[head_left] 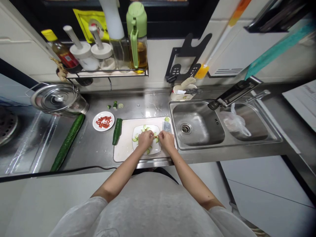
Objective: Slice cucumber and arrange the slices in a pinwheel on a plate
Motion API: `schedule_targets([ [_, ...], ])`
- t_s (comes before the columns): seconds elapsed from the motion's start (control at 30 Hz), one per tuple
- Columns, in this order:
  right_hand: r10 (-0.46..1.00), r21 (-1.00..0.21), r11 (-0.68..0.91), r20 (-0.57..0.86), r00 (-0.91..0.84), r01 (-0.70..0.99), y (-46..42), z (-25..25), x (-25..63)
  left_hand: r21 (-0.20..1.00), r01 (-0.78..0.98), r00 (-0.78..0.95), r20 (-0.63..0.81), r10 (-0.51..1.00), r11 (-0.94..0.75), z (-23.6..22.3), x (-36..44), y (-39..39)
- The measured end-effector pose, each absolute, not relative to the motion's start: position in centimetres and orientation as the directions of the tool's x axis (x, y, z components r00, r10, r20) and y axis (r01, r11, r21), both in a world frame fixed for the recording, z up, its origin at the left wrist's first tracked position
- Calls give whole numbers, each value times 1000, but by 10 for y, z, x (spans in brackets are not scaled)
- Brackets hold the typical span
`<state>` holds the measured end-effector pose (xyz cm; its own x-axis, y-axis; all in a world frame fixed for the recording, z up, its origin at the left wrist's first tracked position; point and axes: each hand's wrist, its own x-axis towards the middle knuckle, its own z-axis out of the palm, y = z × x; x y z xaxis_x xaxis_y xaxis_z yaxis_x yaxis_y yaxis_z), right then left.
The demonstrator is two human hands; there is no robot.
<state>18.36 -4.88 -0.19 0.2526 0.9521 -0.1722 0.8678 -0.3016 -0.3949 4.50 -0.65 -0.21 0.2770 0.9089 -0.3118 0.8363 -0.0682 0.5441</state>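
Note:
Both hands work over a white square plate that rests on a pale cutting board. Thin cucumber slices lie spread in small groups around the plate. My left hand is above the plate's middle, its fingertips pinched together. Just to its right, my right hand pinches at the plate's right rim, close to a few slices. Whatever is between the fingertips is too small to make out. A cleaver blade lies behind my right hand. A cut cucumber lies along the board's left edge.
A small plate of red goji berries stands left of the board. Further left are a whole cucumber and a lidded steel pot. The double sink adjoins the board on the right. Bottles fill a wall rack.

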Motion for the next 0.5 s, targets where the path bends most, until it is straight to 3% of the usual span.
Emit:
schedule_targets([
  [0.5,956,-505,-291,-116,270,813,-52,15,187,726,683,160,-253,954,78,15,-1,-18],
])
